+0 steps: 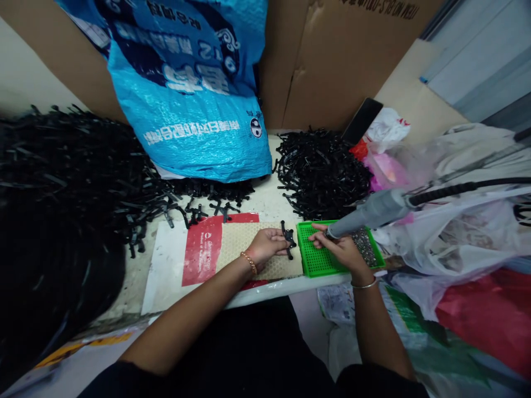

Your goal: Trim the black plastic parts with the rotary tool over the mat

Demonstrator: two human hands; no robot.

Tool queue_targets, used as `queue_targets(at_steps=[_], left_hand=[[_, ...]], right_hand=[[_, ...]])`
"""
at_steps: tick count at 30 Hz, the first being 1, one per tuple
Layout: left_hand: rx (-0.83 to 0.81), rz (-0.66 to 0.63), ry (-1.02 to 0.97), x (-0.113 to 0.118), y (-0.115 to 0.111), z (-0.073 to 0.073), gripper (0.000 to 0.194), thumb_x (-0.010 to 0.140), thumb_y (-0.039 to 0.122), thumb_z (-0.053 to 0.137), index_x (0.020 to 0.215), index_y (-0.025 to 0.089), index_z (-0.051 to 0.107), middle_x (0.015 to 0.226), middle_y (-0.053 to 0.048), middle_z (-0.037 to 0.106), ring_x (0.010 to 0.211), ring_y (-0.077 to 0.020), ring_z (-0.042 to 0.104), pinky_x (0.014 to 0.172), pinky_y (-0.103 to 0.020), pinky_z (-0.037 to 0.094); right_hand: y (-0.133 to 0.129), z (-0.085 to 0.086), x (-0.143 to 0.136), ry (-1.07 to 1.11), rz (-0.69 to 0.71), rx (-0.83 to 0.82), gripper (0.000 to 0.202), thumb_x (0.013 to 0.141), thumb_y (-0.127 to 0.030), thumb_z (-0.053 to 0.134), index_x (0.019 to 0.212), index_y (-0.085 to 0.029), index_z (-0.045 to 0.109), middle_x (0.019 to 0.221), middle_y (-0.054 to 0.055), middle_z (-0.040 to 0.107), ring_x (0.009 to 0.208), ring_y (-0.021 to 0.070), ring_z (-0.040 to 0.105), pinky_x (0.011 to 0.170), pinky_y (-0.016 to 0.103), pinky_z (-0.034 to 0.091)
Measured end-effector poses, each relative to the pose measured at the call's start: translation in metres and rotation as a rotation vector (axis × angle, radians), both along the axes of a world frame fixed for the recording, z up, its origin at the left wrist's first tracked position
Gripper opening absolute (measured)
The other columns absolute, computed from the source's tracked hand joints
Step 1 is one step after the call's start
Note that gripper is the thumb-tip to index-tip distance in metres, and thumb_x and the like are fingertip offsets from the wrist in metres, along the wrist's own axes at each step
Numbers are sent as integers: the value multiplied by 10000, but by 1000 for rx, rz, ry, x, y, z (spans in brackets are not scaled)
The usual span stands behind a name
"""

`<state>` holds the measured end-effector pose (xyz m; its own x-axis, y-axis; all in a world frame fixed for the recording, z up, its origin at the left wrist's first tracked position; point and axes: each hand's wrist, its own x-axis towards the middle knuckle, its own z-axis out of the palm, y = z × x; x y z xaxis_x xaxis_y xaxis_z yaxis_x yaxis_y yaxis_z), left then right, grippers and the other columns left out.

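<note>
My left hand (267, 247) is closed on a small black plastic part (289, 239) with slim arms, pinched at its side over a beige honeycomb-patterned pad (236, 249). My right hand (342, 251) is wrapped round the lower end of a grey corded electric screwdriver (369, 213), which slants up to the right. Its tip is hidden by my fingers. Beneath that hand lies a green perforated basket (309, 265), with many small metal screws (365, 246) at its right side.
Black plastic parts lie in a large heap (70, 171) at left and a smaller pile (321, 171) behind the basket. A blue woven bag (199, 127) stands at the back. A phone-like black slab (363, 120) and plastic bags (460, 237) are at right.
</note>
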<state>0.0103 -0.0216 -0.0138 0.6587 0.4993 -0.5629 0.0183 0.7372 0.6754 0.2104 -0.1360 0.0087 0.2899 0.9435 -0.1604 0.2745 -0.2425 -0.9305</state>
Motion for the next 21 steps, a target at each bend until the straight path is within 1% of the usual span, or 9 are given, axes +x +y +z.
queue_targets(at_steps=[2,4,5,8,9,13,16,18,21], left_hand=[[2,3,-8,0,0,-2,237,682,28,793,892,90,701,806,-82,735,653,-114,678,603,-192,552],[1,9,-9,0,-1,-3,238,681,19,786,892,91,701,802,-82,735,658,-120,680,607,-198,555],[3,10,-11,0,-1,-3,236,683,15,782,891,91,702,798,-82,735,661,-122,681,610,-200,555],[9,14,-17,0,0,-3,228,681,12,784,878,93,701,787,-79,735,658,-122,682,617,-201,556],[7,15,-17,0,0,-2,232,677,15,791,876,92,700,786,-79,734,655,-122,682,617,-201,556],[-1,19,-4,1,0,1,254,667,15,804,883,90,695,790,-78,732,649,-123,687,602,-197,558],[4,20,9,0,-1,2,231,691,3,777,886,93,692,782,-69,730,656,-117,686,612,-197,563],[15,23,8,0,-1,3,218,698,-1,769,878,92,688,783,-70,729,666,-120,686,624,-206,567],[18,32,7,-1,-1,3,219,694,-3,774,869,92,681,779,-71,725,679,-129,689,640,-226,574]], right_hand=[[-1,3,3,-53,50,-68,530,840,-471,638,1241,-125,614,892,89,739,729,180,672,763,370,570],[-3,6,7,-150,98,-144,494,844,-462,630,1229,-153,638,885,75,744,746,197,686,791,390,566],[-4,7,9,-220,108,-167,458,851,-454,621,1217,-181,653,925,72,747,793,212,696,828,405,559],[-7,5,10,-455,131,-137,375,855,-406,618,1197,-261,676,1094,53,727,1023,262,672,990,453,491],[-7,4,10,-505,146,-118,369,853,-382,620,1201,-274,674,1122,47,719,1057,269,660,1013,457,477],[-12,2,10,-550,223,-94,338,890,-322,550,1203,-279,671,1153,50,713,993,262,686,960,446,517],[-22,8,16,-637,185,-59,299,916,-315,492,1093,-232,719,1135,83,719,1044,286,674,973,461,500],[-33,11,21,-693,109,-47,296,912,-308,483,1037,-203,730,1050,104,738,964,287,694,895,453,533],[-50,11,20,-737,28,-2,321,915,-275,458,1124,-203,691,1051,101,726,926,259,690,836,431,547]])
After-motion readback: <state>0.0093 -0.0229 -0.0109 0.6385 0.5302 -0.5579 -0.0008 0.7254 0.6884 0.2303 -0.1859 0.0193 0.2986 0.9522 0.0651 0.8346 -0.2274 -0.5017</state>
